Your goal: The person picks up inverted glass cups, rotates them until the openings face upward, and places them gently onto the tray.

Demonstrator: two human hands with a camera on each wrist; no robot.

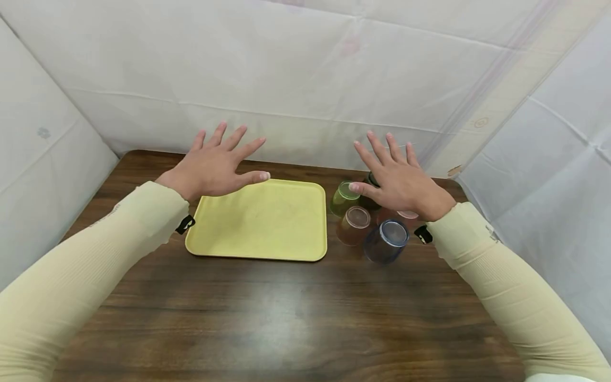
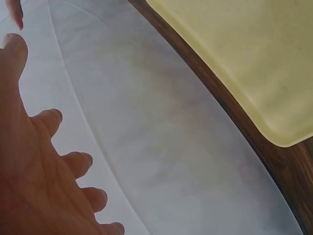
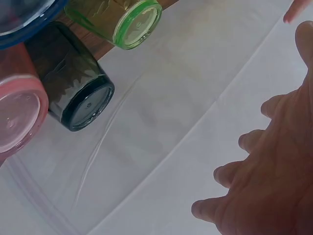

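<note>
Both hands — left hand (image 1: 215, 167), right hand (image 1: 398, 183) — hover with fingers spread, holding nothing. The cups (image 1: 369, 225) sit bunched at 3 o'clock of the tray (image 1: 260, 223), so a low right hand could topple them.

The right hand (image 3: 274, 171) fills the lower right, fingers spread and holding nothing, before white sheeting (image 3: 161, 122). At upper left stand upturned tumblers: a green one (image 3: 122, 17), a dark one (image 3: 73, 88), a pink one (image 3: 17, 112).

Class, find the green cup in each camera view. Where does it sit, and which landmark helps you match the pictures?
Head: green cup right of the yellow tray, by the right thumb.
Left wrist: not in view.
Right wrist: top centre, beside the dark cup.
Shared landmark: the dark cup.
</note>
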